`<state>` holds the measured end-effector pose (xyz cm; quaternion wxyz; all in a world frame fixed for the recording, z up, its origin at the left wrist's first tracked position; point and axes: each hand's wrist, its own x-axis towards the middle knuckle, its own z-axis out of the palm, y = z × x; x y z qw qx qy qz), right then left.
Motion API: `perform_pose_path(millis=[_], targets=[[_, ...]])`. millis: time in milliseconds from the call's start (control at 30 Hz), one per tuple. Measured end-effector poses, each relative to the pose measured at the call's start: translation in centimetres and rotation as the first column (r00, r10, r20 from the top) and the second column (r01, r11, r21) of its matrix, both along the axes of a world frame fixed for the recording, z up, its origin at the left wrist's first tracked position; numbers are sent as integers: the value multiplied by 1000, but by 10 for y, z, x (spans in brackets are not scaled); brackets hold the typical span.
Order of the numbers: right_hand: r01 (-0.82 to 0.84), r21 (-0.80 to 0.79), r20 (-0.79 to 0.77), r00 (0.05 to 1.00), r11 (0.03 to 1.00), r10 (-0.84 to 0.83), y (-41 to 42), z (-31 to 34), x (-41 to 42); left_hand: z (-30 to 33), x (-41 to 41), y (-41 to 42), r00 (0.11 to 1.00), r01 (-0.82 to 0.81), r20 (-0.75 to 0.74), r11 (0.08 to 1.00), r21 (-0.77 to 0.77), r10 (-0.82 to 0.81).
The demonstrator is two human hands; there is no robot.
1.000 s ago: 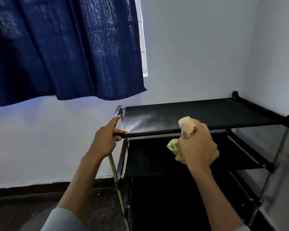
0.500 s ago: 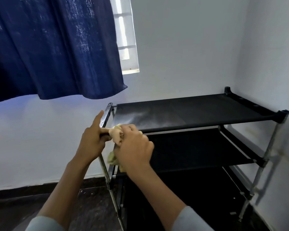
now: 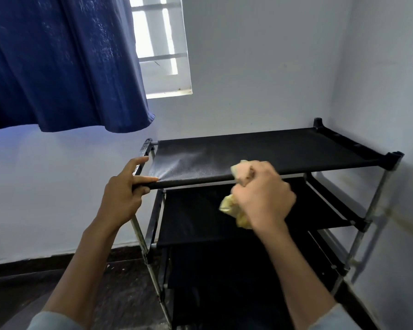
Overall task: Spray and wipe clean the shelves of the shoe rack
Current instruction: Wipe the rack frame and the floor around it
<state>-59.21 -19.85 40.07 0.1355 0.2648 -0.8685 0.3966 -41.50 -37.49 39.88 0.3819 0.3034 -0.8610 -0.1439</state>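
A black shoe rack (image 3: 267, 210) stands in the corner of the room, its right side close to the right wall and its back along the far wall. The top shelf (image 3: 272, 151) is a black fabric sheet stretched between bars, and a pale, speckled film lies across its left half, densest toward the front left corner. The left hand (image 3: 123, 196) grips the front bar at that front left corner: the fingers curl under and around the bar, the thumb lies along its top, and the index finger stretches out toward the left side rail. The right hand (image 3: 264, 196) is clenched around a bunched yellow cloth (image 3: 234, 208) at the front edge of the top shelf, about midway along it; part of the cloth shows above the knuckles against the shelf and part hangs below the fist in front of the second shelf (image 3: 200, 217). The right hand is slightly blurred. A dark blue curtain (image 3: 62, 60) hangs at the upper left, beside a bright window (image 3: 162, 44).
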Motion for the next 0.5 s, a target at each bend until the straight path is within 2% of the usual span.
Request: perform_pose_path(millis=[100,167,233,367,433,500], targets=[[-198,43,-50,979,979,200,-39,-1,57,0,0,-1,1000,-15,5,1000,-1,15],[-352,95,-105,926,931,361,-64,-3,94,0,2,-1,1000,-14,17,1000,-9,14],[-427,151,-149,882,892,448,-78,-5,112,0,3,-1,1000,4,28,999,-32,-3],[-472,87,-181,859,877,480,-66,-9,84,-1,1,2,999,-32,-3,999,4,32],[-472,52,-136,870,880,474,-49,-11,58,-2,-1,4,998,-60,-17,998,1,60],[-399,38,-65,914,916,401,-27,-11,27,-4,-1,4,997,-65,-39,998,-6,65]])
